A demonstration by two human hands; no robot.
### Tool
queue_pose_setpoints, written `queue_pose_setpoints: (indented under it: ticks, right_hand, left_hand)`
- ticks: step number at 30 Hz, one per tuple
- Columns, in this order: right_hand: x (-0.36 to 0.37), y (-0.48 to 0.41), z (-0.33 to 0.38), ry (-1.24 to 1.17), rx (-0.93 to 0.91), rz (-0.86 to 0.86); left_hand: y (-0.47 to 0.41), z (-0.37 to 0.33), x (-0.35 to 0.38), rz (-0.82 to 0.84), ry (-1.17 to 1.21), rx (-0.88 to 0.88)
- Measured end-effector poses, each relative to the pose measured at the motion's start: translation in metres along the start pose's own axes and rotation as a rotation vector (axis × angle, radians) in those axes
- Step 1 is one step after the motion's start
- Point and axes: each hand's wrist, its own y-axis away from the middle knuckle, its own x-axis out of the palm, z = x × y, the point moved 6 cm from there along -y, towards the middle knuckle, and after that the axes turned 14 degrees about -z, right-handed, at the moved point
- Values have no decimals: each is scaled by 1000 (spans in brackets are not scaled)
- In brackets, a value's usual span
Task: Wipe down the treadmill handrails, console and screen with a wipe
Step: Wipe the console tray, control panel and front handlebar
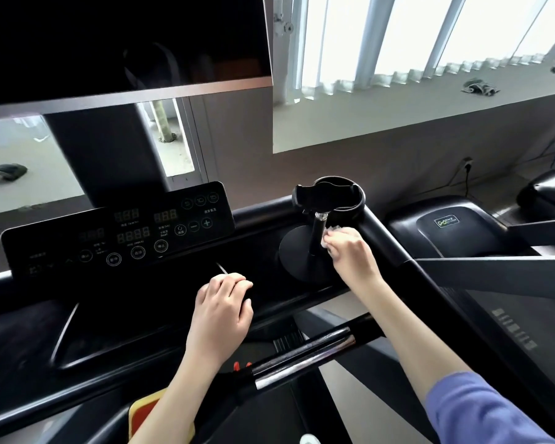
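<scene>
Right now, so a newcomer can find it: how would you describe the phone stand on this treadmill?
Find the treadmill's black console, then go right of its control panel. The phone stand rises there before the cup holder: alone it has a round base, thin pole and top clamp, and the right hand presses a wipe to it.

The right hand [350, 251] presses a white wipe [330, 233] against the upright post [318, 233] of a phone stand [297, 251] on the console [141, 283], while the left hand [223, 309] rests there with bent fingers, below the panel [119, 229] and dark screen [109, 43].
</scene>
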Motion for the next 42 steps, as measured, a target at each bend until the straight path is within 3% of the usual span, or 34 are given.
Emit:
queue_pose_setpoints:
  ticks: [5,12,15,22,28,32,39,42]
  right_hand:
    - [14,5,3,-227,41,74]
    - [21,-11,0,-240,138,21]
    - [9,2,7,-281,71,32]
    - [1,20,19,14,70,-77]
    - [-17,33,19,47,39,-92]
    - [-6,41,40,196,35,-7]
    - [-17,42,45,-31,31,306]
    - [-14,35,40,-7,25,300]
  left_hand:
    - [1,0,1,9,2,-5]
    - [0,0,0,14,7,-4]
    - [-1,0,0,16,10,-1]
    - [-1,1,0,18,13,-5]
    - [-1,2,1,14,13,-8]
    - [0,0,1,3,15,-8]
    - [-1,0,1,-3,21,-1]
    - [-1,0,1,-10,20,3]
